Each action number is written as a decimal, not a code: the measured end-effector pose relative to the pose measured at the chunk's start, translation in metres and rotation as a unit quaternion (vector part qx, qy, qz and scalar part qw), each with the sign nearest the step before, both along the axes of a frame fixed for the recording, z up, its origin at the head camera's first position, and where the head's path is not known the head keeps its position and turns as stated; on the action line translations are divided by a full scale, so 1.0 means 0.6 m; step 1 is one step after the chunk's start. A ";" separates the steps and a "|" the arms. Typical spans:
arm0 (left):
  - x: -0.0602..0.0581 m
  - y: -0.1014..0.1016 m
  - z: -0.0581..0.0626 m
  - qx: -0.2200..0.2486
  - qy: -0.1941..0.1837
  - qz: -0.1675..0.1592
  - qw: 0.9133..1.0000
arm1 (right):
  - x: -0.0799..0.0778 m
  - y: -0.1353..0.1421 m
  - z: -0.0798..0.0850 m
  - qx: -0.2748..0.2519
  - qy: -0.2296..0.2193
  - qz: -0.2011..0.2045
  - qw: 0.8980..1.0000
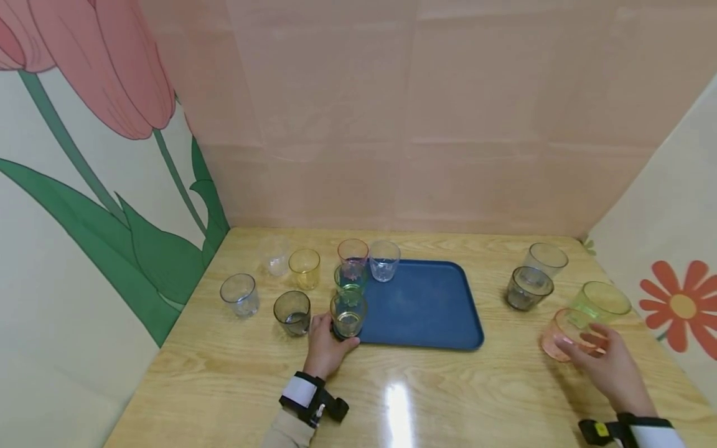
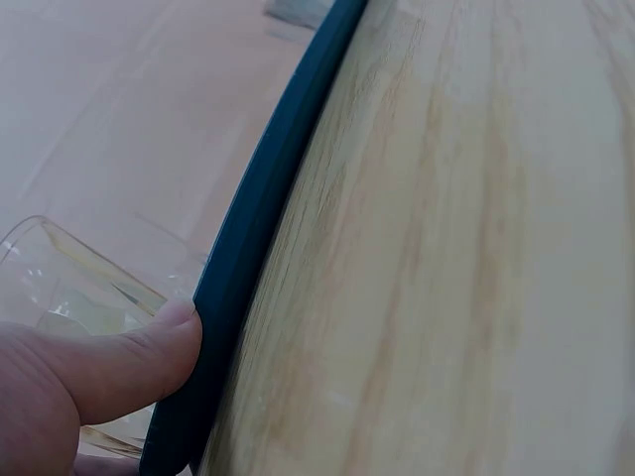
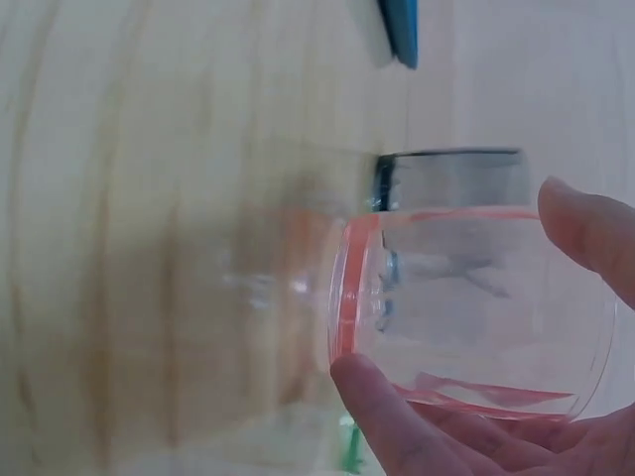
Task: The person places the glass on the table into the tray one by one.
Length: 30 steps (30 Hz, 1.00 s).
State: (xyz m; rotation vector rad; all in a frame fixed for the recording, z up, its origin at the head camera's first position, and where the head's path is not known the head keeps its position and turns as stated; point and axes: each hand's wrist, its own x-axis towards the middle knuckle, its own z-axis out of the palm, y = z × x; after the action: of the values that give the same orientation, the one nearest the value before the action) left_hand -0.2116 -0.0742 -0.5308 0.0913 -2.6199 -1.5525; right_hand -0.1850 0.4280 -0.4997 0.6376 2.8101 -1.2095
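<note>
My left hand [image 1: 327,348] holds the front left corner of a blue tray [image 1: 431,305]; its thumb [image 2: 149,362] presses on the rim. Just behind that thumb stands a yellow-tinted glass [image 1: 348,316] on the tray. Behind it in a row are a green glass [image 1: 350,280] and a pink-rimmed glass [image 1: 353,258], with a clear glass [image 1: 384,261] to their right. At the right, my right hand [image 1: 613,367] grips a pink glass [image 3: 466,317] between thumb and fingers. Whether its base touches the table is unclear.
Left of the tray stand two clear glasses [image 1: 241,297], a yellow glass [image 1: 305,269] and a dark grey glass [image 1: 292,314]. A yellow-green glass [image 1: 605,300], another dark grey glass [image 1: 528,289] and a pale glass [image 1: 548,256] stand near the right hand.
</note>
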 end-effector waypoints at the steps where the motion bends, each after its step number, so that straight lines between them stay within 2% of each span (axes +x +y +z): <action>1: 0.000 0.000 0.000 0.000 0.000 0.000 1.000 | 0.002 -0.003 0.003 0.000 0.000 0.002 1.000; 3: 0.000 0.000 0.000 -0.002 0.000 -0.001 1.000 | 0.006 -0.010 0.012 0.000 0.008 0.016 1.000; 9: -0.001 0.001 0.000 -0.003 0.000 -0.002 1.000 | 0.013 -0.043 0.048 0.001 0.053 0.093 0.994; 16: -0.002 0.000 -0.003 -0.005 0.002 0.001 1.000 | 0.008 -0.105 0.077 -0.018 0.087 0.140 0.986; 25: 0.001 -0.001 0.001 -0.003 0.003 -0.001 1.000 | -0.024 -0.180 0.089 -0.030 0.156 0.198 0.967; 30: 0.003 -0.002 0.003 -0.002 0.003 -0.002 1.000 | -0.047 -0.218 0.091 -0.033 0.144 0.213 0.966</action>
State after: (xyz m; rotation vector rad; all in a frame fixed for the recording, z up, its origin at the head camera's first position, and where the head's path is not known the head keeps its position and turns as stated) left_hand -0.2099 -0.0752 -0.5287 0.0813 -2.6210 -1.5466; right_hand -0.2130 0.2971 -0.4450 -0.1632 2.8879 -1.3828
